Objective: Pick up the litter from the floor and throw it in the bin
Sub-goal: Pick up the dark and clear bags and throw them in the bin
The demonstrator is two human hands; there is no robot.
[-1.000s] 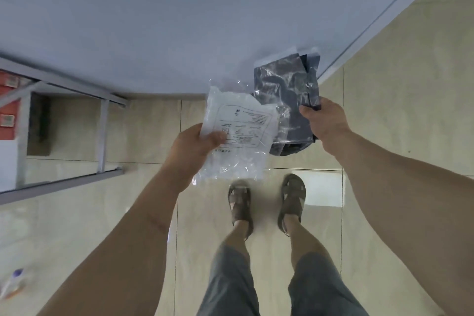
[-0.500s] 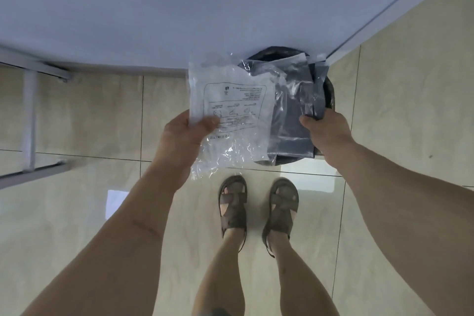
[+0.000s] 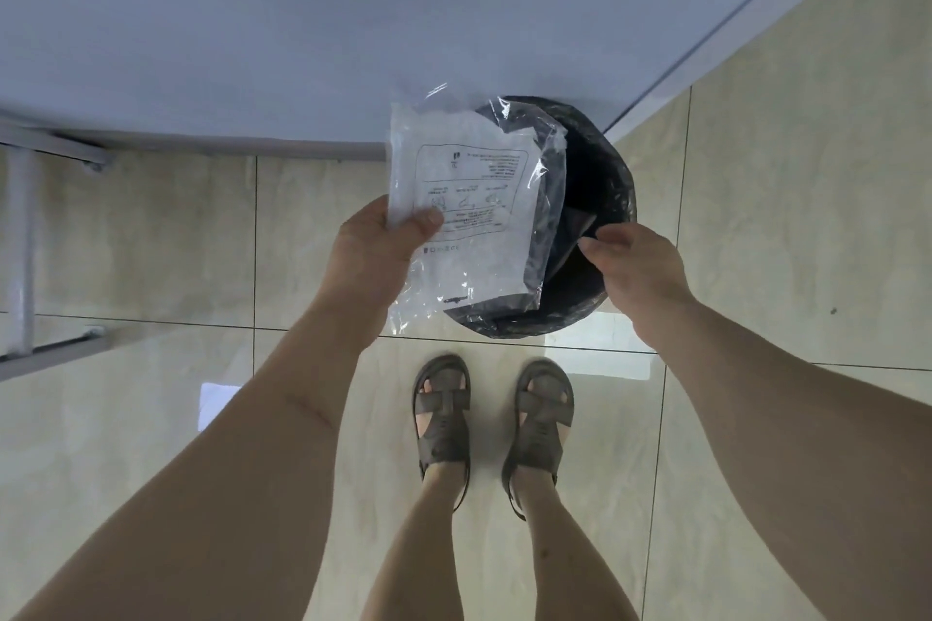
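My left hand [image 3: 378, 247] grips a clear plastic bag [image 3: 464, 217] with a white printed label by its left edge, thumb on top. The bag hangs over the left half of a round bin [image 3: 623, 187] lined with black plastic, which stands on the floor against the wall. My right hand [image 3: 635, 272] hovers over the bin's near right rim with loosely curled fingers, holding nothing. A dark grey plastic wrapper [image 3: 575, 229] sits inside the bin just beyond my right fingertips, partly hidden behind the clear bag.
A pale wall [image 3: 353, 15] runs along the far side, meeting the beige tiled floor [image 3: 781, 217]. A grey metal frame [image 3: 22, 242] stands at the left. My sandalled feet [image 3: 491, 414] are just in front of the bin.
My right hand has let go of the dark grey wrapper, which has dropped into the bin. The view has moved closer to the bin, and my left hand has brought the clear bag over it.
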